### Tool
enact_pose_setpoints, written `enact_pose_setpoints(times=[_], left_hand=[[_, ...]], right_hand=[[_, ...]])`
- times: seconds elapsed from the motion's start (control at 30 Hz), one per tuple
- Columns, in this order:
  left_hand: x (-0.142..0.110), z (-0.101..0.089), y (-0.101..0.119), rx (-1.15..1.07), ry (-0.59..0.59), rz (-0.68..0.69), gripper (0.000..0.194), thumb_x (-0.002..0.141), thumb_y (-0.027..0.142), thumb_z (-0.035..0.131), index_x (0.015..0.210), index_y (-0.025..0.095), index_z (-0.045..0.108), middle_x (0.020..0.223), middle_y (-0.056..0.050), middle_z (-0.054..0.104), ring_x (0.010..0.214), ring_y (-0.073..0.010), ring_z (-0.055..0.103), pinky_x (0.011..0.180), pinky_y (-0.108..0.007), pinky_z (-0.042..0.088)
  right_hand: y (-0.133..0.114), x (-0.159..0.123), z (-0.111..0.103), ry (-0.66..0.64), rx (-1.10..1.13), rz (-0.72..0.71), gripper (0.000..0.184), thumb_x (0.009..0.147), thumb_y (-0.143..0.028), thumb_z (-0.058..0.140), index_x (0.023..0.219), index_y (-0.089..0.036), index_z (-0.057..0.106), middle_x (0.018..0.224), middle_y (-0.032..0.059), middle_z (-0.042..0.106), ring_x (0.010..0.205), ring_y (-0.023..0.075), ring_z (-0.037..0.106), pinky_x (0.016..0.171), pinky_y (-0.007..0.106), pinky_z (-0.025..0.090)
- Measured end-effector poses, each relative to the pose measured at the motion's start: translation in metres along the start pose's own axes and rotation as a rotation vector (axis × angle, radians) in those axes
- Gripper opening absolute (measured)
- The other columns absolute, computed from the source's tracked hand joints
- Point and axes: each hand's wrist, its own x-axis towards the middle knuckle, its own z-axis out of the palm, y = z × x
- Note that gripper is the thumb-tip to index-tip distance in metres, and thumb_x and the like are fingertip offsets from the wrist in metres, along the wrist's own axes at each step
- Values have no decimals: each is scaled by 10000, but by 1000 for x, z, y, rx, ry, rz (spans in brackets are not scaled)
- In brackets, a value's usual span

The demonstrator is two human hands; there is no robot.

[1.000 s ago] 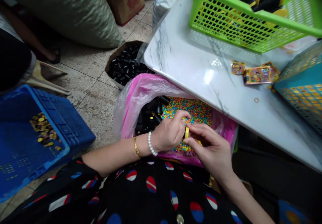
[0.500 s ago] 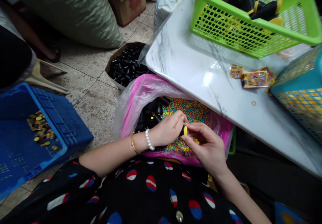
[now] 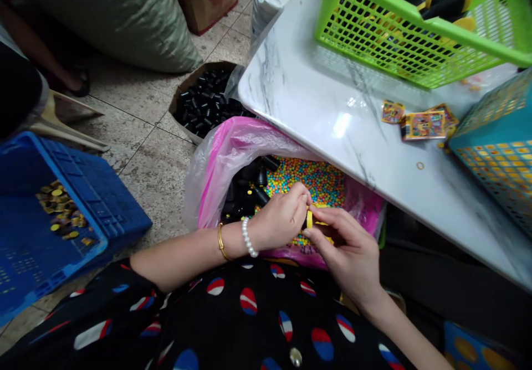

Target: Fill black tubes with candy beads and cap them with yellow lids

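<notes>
My left hand (image 3: pixel 280 217), with a pearl bracelet and a gold bangle at the wrist, is closed around a small black bottle, mostly hidden in the fist. The thumb and fingers of my right hand (image 3: pixel 351 248) pinch the yellow cap (image 3: pixel 310 220) at the bottle's right end. Both hands meet above a pink-edged plastic bag (image 3: pixel 222 143). Inside it lie many small coloured candy balls (image 3: pixel 310 173) and, on the left, several black bottles (image 3: pixel 243 193).
A white marbled table (image 3: pixel 299 93) carries a green basket (image 3: pixel 382 32) of capped black bottles, a teal basket (image 3: pixel 486 121) and small printed packets (image 3: pixel 424 125). Floor left: a blue crate (image 3: pixel 120 198), a box of black bottles (image 3: pixel 208 101), a large sack (image 3: pixel 137 21). Another person's foot (image 3: pixel 78 85) shows.
My hands stay together on the bottle and cap, slightly lower and further right in view. The surroundings shift a little as my head moves.
</notes>
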Motion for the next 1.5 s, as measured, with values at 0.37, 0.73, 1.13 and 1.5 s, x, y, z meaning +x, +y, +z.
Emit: enact_pose_setpoints(times=[0.37,0.73,1.13,1.5], left_hand=[[8,-32,29,-70,-77,567,542,985,310,376,1469,144,198,1388,-197,452,1226,-270,486,1063,-445,402],[46,-47,30,155,405,490,382,854,97,555,1222,200,555,1156,-70,684,1258,-262,515,1050,-511,374],[79,-53,19,288,477,396,277,834,195,653,1107,160,621,1113,-135,708,1200,-257,584,1025,-475,377],[80,-54,21,276,454,358,184,862,236,646,1038,179,647,979,-61,750,1171,-224,604,1028,-416,357]], right_hand=[[-48,37,-40,-28,68,-102,337,800,-156,701,1114,-272,673,1096,83,585,940,196,608,705,282,552],[-44,108,-47,-179,278,58,190,813,-292,705,997,-248,730,1064,65,635,811,147,628,641,248,557],[-36,167,-50,-345,436,530,306,694,-344,813,860,-156,638,708,10,659,555,102,589,523,225,495],[-53,183,-54,-555,311,691,317,759,-382,771,840,-163,556,637,5,615,557,121,618,537,236,523]])
